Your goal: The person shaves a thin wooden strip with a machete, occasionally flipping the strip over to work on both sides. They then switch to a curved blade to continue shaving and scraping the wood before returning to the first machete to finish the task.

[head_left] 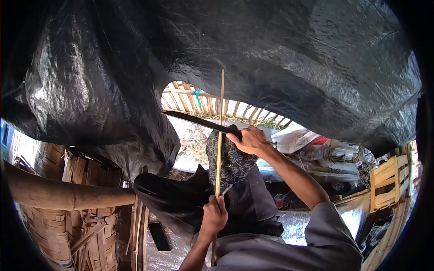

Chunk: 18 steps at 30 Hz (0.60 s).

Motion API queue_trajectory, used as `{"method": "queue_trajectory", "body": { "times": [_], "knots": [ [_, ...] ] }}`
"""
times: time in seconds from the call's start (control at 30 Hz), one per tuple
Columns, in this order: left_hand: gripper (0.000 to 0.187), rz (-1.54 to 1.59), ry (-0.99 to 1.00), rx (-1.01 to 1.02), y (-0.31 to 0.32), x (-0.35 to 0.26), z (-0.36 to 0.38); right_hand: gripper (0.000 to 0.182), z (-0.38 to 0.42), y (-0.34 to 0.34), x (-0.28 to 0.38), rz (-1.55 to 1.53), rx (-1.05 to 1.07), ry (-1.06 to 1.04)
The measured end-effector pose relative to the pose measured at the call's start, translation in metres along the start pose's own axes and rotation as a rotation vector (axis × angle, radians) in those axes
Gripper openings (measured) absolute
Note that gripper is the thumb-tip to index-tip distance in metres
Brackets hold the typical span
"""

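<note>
My left hand [214, 216] is closed round the lower part of a long, thin bamboo strip [219, 158], which points away from me and stands nearly upright in the view. In my right hand [251, 141] is the handle of a machete [194, 119]. Its dark blade reaches to the left and crosses the strip just above the knee. A dark patterned cloth [233, 160] lies over my right knee, beneath the strip and the right hand. The machete's grip is mostly hidden by my fingers.
A black plastic sheet [280, 58] hangs low ahead. A thick bamboo pole [72, 192] runs along the left, near woven bamboo baskets [49, 230]. A phone [159, 237] lies by my left side. A cup [279, 200] and a wooden crate [389, 183] are to the right.
</note>
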<state>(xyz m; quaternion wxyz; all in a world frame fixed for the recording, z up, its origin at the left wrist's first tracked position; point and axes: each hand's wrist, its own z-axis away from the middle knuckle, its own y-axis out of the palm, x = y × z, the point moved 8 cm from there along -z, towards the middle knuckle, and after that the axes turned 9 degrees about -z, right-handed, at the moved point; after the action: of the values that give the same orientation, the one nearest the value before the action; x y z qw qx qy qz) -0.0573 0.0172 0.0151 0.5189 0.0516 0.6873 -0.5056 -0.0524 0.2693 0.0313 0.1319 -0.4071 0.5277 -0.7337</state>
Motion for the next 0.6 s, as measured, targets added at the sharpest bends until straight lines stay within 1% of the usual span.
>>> {"method": "queue_trajectory", "body": {
  "times": [0.03, 0.1, 0.2, 0.23, 0.27, 0.33, 0.47, 0.53, 0.57, 0.6],
  "knots": [
    [0.025, 0.012, 0.009, 0.011, -0.002, 0.0, -0.003, 0.079, 0.0, 0.001, 0.0, -0.002, -0.007, -0.005],
    [0.026, 0.023, -0.008, 0.04, -0.003, 0.004, -0.01, 0.079, 0.006, -0.002, 0.009, 0.014, -0.061, -0.102],
    [0.027, 0.051, 0.042, 0.006, -0.005, 0.0, -0.02, 0.079, 0.022, -0.003, 0.018, 0.099, 0.068, -0.167],
    [0.027, 0.052, 0.05, 0.007, -0.004, -0.002, -0.022, 0.077, 0.028, -0.004, 0.022, 0.127, -0.001, -0.258],
    [0.027, 0.051, 0.045, 0.026, -0.003, -0.002, -0.021, 0.076, 0.033, -0.002, 0.021, 0.135, 0.072, -0.244],
    [0.027, 0.049, 0.04, 0.053, -0.001, -0.004, -0.014, 0.077, 0.047, -0.006, 0.024, 0.155, 0.035, -0.32],
    [0.028, 0.048, -0.01, 0.14, 0.007, -0.005, 0.011, 0.078, 0.065, -0.008, 0.016, 0.265, 0.116, -0.314],
    [0.029, 0.044, -0.048, 0.167, 0.01, 0.001, 0.021, 0.081, 0.067, -0.008, 0.015, 0.322, 0.131, -0.37],
    [0.029, 0.045, -0.053, 0.179, 0.011, 0.003, 0.024, 0.084, 0.055, -0.009, 0.002, 0.295, 0.136, -0.292],
    [0.03, 0.066, -0.04, 0.184, 0.01, 0.003, 0.027, 0.086, 0.036, -0.009, -0.017, 0.151, 0.119, -0.174]
  ]
}}
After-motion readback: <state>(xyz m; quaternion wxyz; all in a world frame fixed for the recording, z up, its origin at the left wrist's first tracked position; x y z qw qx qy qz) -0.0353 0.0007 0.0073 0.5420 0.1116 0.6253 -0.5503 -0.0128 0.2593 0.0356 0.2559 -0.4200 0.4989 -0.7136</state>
